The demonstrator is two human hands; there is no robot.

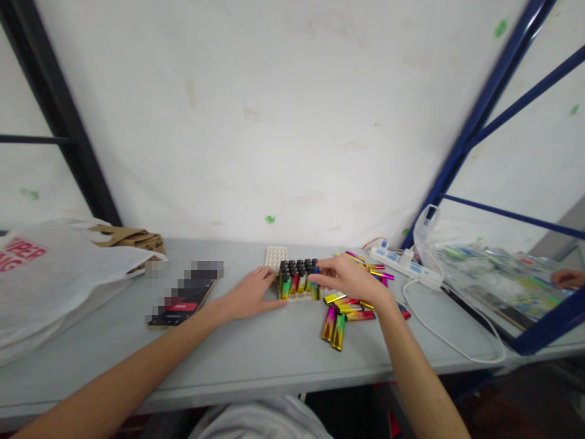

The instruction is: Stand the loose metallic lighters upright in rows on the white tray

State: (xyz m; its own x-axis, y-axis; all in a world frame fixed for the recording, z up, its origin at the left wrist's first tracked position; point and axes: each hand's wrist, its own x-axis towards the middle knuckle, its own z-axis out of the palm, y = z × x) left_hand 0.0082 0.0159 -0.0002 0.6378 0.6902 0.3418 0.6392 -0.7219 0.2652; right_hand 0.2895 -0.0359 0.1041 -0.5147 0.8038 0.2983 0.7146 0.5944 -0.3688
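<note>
A small tray (299, 297) holds rows of upright lighters (297, 281) with black tops and shiny coloured bodies. My left hand (253, 294) steadies its left side, thumb at the front corner and fingers along the edge. At the tray's front right, my right hand (350, 277) pinches a blue and gold lighter (315, 290) upright between thumb and fingers. Whether that lighter rests in the tray I cannot tell. Several loose metallic lighters (338, 330) lie scattered beside and below my right hand. Behind the tray is a pale piece with a grid of holes (276, 256).
A partly blurred phone (183, 305) lies to the left, near a white plastic bag (68, 274) and brown cardboard (132, 241). On the right are a power strip (406, 267) and its white cable (450, 338). Another person's hand (568, 278) shows beyond the blue frame (475, 131).
</note>
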